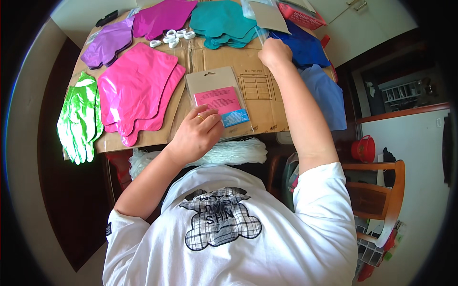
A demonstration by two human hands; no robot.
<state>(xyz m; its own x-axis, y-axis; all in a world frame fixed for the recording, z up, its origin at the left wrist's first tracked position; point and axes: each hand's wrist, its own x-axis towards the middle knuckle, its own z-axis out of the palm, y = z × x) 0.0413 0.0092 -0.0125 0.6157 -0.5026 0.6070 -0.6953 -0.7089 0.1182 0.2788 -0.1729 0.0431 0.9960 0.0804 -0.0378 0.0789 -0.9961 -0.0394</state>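
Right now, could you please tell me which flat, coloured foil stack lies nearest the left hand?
The bright pink foil stack, left of the left hand; all others lie farther away.

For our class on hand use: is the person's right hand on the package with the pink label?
No, the left hand touches that package, while the right hand is beside the dark blue sheets.

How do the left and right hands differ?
The left hand rests on the packet; the right hand is curled, fingertips hidden. The left hand is by the near edge of the cardboard; the right hand is farther off, beside the dark-blue stack. The left hand wears a ring; none shows on the right hand. Both are ungloved.
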